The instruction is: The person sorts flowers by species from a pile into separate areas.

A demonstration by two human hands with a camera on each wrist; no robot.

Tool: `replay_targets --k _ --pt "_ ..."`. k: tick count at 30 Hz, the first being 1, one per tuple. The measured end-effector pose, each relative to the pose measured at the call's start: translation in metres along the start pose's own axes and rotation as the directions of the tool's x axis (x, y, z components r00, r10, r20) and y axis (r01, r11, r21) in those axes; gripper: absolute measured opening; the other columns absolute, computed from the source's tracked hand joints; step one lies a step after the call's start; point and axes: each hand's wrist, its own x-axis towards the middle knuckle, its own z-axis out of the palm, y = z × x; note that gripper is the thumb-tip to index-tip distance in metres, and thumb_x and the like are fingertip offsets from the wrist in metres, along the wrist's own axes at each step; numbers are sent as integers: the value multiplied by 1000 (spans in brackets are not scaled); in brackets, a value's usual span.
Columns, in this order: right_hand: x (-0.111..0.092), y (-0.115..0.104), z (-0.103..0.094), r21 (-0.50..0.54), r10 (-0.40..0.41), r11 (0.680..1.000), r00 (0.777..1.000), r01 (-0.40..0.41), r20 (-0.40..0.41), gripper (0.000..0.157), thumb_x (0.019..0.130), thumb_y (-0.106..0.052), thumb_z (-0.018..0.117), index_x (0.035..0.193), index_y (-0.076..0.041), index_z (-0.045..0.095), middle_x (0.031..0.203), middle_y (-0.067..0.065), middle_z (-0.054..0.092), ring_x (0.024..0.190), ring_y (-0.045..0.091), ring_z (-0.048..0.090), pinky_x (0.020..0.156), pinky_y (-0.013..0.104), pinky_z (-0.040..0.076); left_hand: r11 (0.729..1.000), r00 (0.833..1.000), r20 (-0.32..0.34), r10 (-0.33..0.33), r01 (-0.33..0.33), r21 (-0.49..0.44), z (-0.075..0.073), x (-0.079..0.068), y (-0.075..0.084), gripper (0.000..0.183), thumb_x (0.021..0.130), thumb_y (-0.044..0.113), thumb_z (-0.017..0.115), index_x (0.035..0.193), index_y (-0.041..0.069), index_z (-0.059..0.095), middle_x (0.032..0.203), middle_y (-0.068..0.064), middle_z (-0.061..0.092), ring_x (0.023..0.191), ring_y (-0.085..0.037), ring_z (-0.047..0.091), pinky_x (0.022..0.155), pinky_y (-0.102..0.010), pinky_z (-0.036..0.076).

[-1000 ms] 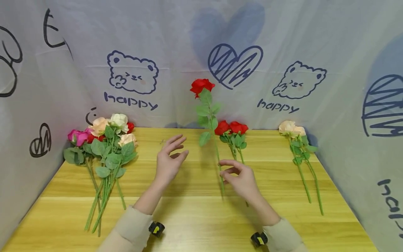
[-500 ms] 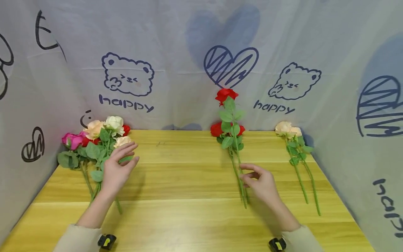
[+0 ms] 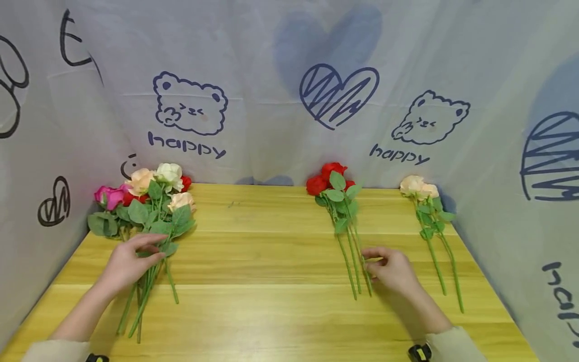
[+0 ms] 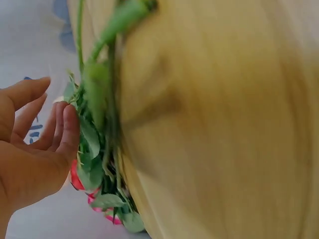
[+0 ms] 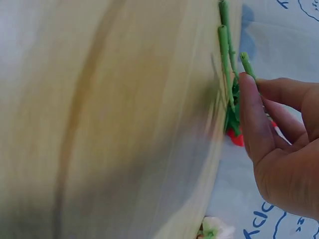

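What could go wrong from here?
The right-hand grip pinches a thin green stem near its end, so it could twist or slip.
Overlapping green leaves on the clustered red roses could snag.
The left hand, close over crossed green stems, might disturb several.

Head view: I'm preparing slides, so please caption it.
Right hand pinching a long-stemmed red rose, left hand over a leafy multicoloured rose bunch, at a yellowish wooden table.
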Motion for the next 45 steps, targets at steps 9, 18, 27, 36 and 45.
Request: replay_targets --k 9,18,27,36,45 --pt "4 3 11 -71 3 998 998 1 59 32 96 2 65 127 0 70 113 14 70 87 21 69 63 32 62 998 995 87 -46 43 35 -2 1 -13 50 91 7 80 136 -6 63 129 -30 60 95 -31 68 63 -26 55" --pt "7 5 13 -37 8 999 998 -6 54 31 96 2 67 126 -1 72 105 12 71 81 20 68 63 31 62 998 990 123 -64 63 15 -2 2 -14 59 84 6 85 137 -6 63 133 -30 56 93 -23 67 66 -25 57" --pt "7 5 12 10 28 1000 997 -29 78 32 95 4 68 126 0 71 112 14 70 79 21 68 63 32 63 996 985 151 -82 85 -10 -4 3 -15 52 87 3 80 136 -3 65 138 -31 55 94 -22 65 66 -28 57" --pt "6 5 11 29 24 999 995 -27 98 33 96 3 68 129 2 69 121 18 67 80 22 68 64 34 63 995 978 188 -95 99 -13 -5 3 -16 47 89 4 75 136 0 67 135 -30 61 96 -23 65 69 -31 55" --pt "8 6 9 32 36 999 994 -39 103 34 96 2 66 130 0 69 120 16 68 82 22 68 65 34 63 993 976 194 -94 105 -46 -4 4 -13 49 91 3 75 138 -3 64 143 -31 54 96 -19 61 70 -27 54"
